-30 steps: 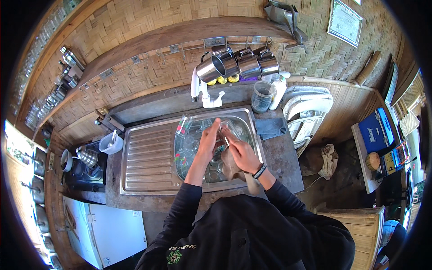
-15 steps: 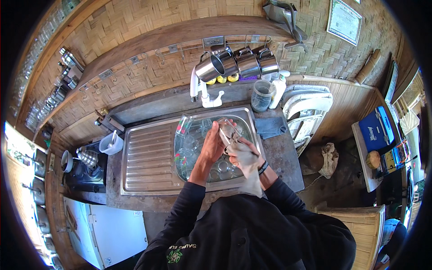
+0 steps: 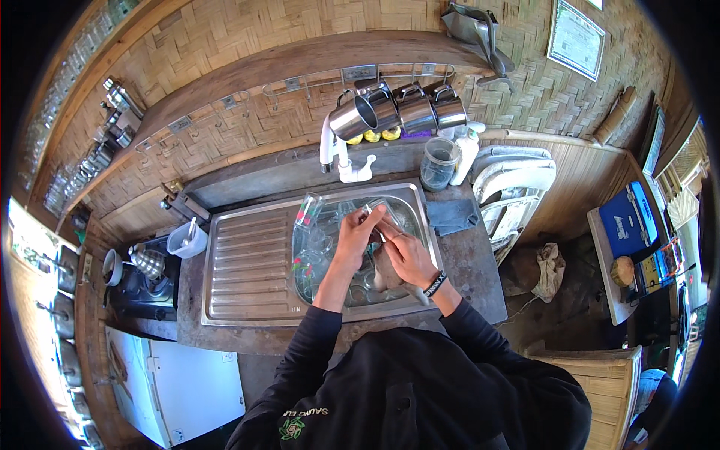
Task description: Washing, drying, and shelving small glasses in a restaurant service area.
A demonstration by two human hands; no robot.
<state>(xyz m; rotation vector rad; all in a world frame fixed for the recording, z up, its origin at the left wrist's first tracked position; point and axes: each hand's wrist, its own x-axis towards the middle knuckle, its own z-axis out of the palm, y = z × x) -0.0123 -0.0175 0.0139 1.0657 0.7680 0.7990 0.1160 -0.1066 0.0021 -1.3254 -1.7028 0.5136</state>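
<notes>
rustic kitchen: steel sink (image 3: 247, 262), hanging mugs (image 3: 416, 112), woven wall (image 3: 300, 22)

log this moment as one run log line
left hand: gripping clear drinking glass | right hand: holding limp beige cloth | below: silver stainless-steel sink, clear glassware in basin

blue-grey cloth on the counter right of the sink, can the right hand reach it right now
Probably yes: nothing visible stands between the right hand and the blue-grey cloth beyond the sink's right rim, though that hand looks occupied with a tan cloth.

Daylight glare at far left, fisheye-bent edges, blackened corners.
</notes>
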